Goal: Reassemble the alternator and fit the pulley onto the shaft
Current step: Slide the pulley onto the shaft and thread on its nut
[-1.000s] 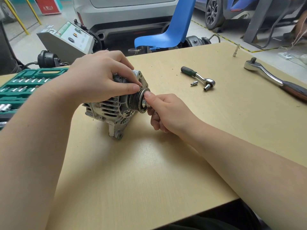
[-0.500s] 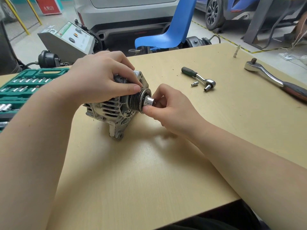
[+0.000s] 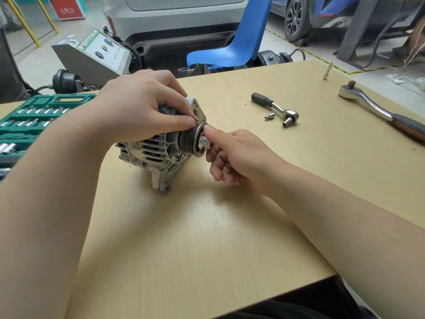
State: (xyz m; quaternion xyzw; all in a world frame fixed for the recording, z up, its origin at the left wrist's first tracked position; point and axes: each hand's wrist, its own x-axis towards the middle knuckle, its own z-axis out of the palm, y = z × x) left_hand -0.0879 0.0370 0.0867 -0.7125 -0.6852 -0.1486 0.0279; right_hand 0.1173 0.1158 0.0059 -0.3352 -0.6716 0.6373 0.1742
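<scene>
Socket case (image 3: 34, 116): open, sockets seated in rows.
Left hand (image 3: 140, 109): grips alternator (image 3: 156, 153).
Right hand (image 3: 234, 155): pinches socket (image 3: 203, 142) at pulley (image 3: 190, 140).

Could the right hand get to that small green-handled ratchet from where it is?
Probably yes. The small ratchet lies on bare table beyond the right hand, nothing between them, but that hand would first have to release the socket.

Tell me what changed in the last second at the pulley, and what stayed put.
The right hand re-gripped on the shiny socket-like piece at the pulley centre: half a second ago its fingers arched over it, now the thumb lies on top again with fingers curled below, as if turning it. The left hand kept holding the alternator with its thumb on the pulley. The alternator and both ratchets did not move.
</scene>
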